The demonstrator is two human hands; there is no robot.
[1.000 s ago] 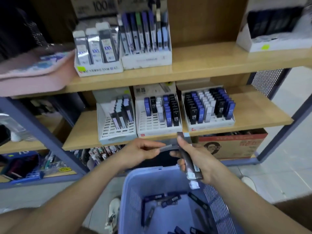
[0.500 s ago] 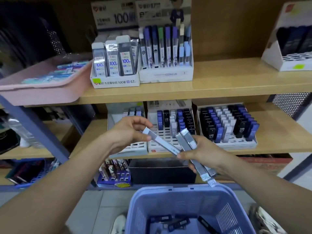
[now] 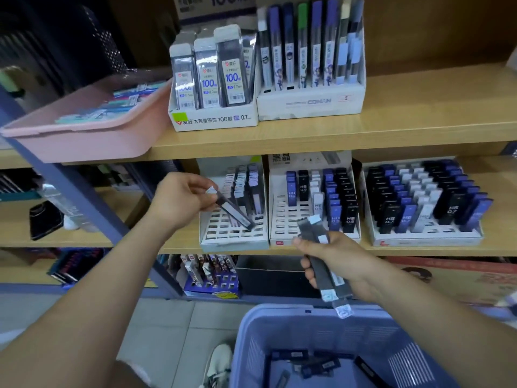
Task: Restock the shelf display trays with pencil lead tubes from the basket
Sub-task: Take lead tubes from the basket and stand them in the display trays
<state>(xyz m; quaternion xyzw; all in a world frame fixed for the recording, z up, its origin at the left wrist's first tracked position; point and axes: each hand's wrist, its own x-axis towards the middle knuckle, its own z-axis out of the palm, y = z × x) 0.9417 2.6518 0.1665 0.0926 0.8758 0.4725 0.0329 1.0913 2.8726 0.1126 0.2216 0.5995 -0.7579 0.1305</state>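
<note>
My left hand [image 3: 181, 200] pinches one grey lead tube [image 3: 233, 210] by its capped end, tilted down over the left white slotted tray [image 3: 232, 239] on the middle shelf. My right hand [image 3: 333, 259] grips two more grey tubes [image 3: 321, 264] side by side, in front of the middle tray [image 3: 282, 219]. The left tray holds several pale tubes at its back, and its front slots are bare. The blue basket [image 3: 307, 326] sits below my right hand with several dark tubes on its bottom.
A third tray [image 3: 425, 236] on the right is nearly full of black, blue and white tubes. The upper shelf carries two white display boxes [image 3: 310, 102] and a pink bin [image 3: 84, 141] at the left. A blue shelf post [image 3: 84, 197] slants at the left. A shoe [image 3: 218, 365] shows on the floor.
My left hand took one tube from the right hand's bundle and carried it left and up over the left tray. The view has moved closer to the shelf.
</note>
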